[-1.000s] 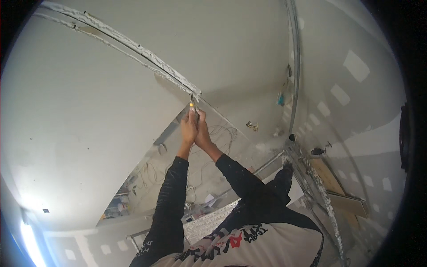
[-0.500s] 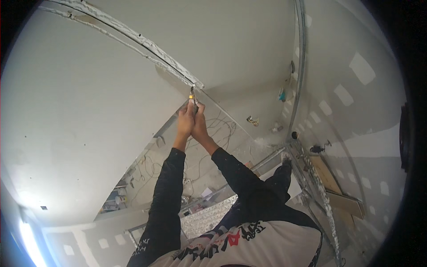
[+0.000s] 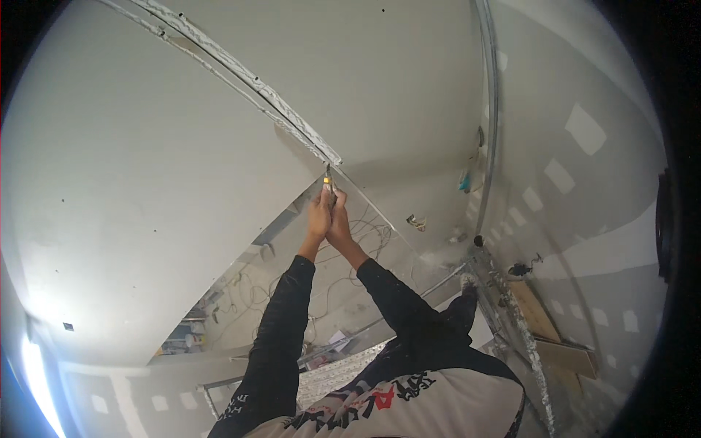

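Note:
My left hand and my right hand are closed together round a narrow hand tool with a yellow part, which looks like a utility knife. Both arms are stretched out in black sleeves. The tool's tip reaches the lower end of a long, rough white strip, beside a corner of a large white board. A thin straight line runs on from there toward the lower right. The part of the tool inside my fingers is hidden.
A grey wall with filler patches and a metal channel is on the right. Loose cables, a metal frame, wooden boards and assorted items show below the board. A bright window is at lower left.
The view has shifted a little. My joined hands, still on the tool, moved slightly up and then down and right in the picture, staying at the strip's lower end.

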Tool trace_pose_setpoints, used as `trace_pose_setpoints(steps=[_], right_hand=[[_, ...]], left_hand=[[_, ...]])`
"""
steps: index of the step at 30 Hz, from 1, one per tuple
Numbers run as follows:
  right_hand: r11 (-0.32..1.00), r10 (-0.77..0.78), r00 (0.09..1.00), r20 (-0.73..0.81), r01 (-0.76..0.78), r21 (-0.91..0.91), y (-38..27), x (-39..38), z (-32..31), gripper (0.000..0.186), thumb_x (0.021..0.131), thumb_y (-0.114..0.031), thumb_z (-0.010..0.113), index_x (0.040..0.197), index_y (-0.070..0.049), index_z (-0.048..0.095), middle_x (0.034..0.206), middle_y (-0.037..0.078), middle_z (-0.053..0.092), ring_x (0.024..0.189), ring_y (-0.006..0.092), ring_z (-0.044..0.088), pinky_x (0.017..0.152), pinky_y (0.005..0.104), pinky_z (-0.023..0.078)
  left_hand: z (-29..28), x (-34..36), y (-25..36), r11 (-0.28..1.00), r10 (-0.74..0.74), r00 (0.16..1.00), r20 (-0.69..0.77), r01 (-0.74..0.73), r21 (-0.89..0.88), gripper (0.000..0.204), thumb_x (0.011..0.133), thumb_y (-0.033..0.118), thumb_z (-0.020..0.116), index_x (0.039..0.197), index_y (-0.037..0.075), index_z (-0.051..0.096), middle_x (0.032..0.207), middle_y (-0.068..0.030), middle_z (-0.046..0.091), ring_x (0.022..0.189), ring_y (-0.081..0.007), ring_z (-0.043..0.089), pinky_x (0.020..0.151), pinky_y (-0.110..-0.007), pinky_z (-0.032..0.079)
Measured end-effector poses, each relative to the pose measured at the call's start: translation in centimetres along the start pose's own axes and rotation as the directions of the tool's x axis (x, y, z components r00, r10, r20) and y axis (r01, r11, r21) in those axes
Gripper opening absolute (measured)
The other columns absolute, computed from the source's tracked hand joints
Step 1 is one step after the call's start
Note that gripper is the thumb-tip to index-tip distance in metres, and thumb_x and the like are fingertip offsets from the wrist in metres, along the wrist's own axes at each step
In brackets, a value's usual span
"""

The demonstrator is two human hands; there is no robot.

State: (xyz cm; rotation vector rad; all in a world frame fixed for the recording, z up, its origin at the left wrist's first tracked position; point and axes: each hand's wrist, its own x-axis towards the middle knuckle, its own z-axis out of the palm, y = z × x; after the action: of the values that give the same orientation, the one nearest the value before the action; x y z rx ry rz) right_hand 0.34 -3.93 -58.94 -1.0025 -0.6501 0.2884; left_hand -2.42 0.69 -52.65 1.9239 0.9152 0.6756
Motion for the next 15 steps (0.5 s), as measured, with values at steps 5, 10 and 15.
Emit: trace_pose_setpoints(steps=[5, 10, 15], right_hand=[[0.989, 0.105, 0.992, 0.067, -0.097, -0.114, -0.3, -0.8, -0.7, 0.050, 0.108, -0.023, 0.055, 0.146, 0.001, 0.031, 0.127, 0.019, 0.058, 0.116, 0.0308, 0.063, 0.101, 0.0426, 0.048], [0.978, 0.046, 0.998, 0.041, -0.037, -0.205, -3.3, -6.1, -6.5, 0.050, 0.110, -0.025, 0.054, 0.145, 0.002, 0.032, 0.117, 0.022, 0.057, 0.105, 0.0350, 0.062, 0.092, 0.0432, 0.048], [0.771, 0.497, 0.862, 0.102, -0.385, -0.507, -5.6, -11.7, -16.2, 0.050, 0.098, -0.015, 0.070, 0.136, -0.005, 0.039, 0.100, 0.016, 0.060, 0.087, 0.0268, 0.063, 0.079, 0.0420, 0.051]], left_hand=[[-0.2, -0.3, -1.9, 0.988, -0.043, 0.991, 0.128, 0.024, 0.151, 0.065, 0.111, 0.052, 0.042, 0.107, -0.008, 0.067, 0.078, -0.0174, 0.065, 0.070, -0.0262, 0.054, 0.070, -0.045, 0.047], [0.6, -3.4, -1.3, 0.963, -0.050, 0.976, 0.212, -0.009, 0.268, 0.047, 0.109, 0.041, 0.053, 0.115, -0.003, 0.070, 0.097, -0.0289, 0.072, 0.100, -0.0505, 0.067, 0.087, -0.047, 0.054], [-4.5, -0.9, 9.4, 0.677, 0.559, 0.829, 0.022, -0.472, 0.565, 0.057, 0.102, 0.036, 0.064, 0.146, 0.000, 0.053, 0.151, -0.0274, 0.051, 0.130, -0.0450, 0.056, 0.108, -0.053, 0.047]])
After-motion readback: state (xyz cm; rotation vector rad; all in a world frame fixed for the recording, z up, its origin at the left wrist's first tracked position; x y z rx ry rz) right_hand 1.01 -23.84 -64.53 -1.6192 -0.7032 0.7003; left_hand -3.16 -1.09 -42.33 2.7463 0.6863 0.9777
